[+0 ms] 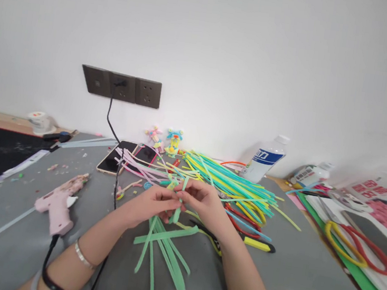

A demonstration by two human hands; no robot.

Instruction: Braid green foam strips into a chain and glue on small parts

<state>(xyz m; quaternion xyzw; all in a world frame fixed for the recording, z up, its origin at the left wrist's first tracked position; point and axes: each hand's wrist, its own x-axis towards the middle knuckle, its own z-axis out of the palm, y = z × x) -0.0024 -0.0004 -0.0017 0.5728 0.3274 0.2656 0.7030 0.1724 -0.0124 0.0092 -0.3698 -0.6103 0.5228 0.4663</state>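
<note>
My left hand and my right hand meet over the grey table, both pinching a bundle of mint-green strips held upright between the fingertips. The loose ends of the green strips fan out on the table below my hands. Behind my hands lies a big heap of yellow, green and blue strips, with pink strips to its left.
A pink glue gun lies at the left, its black cord running toward me. Two phones sit by the wall under a socket strip. Small finished figures, a water bottle, yellow-handled scissors and yellow pliers are nearby.
</note>
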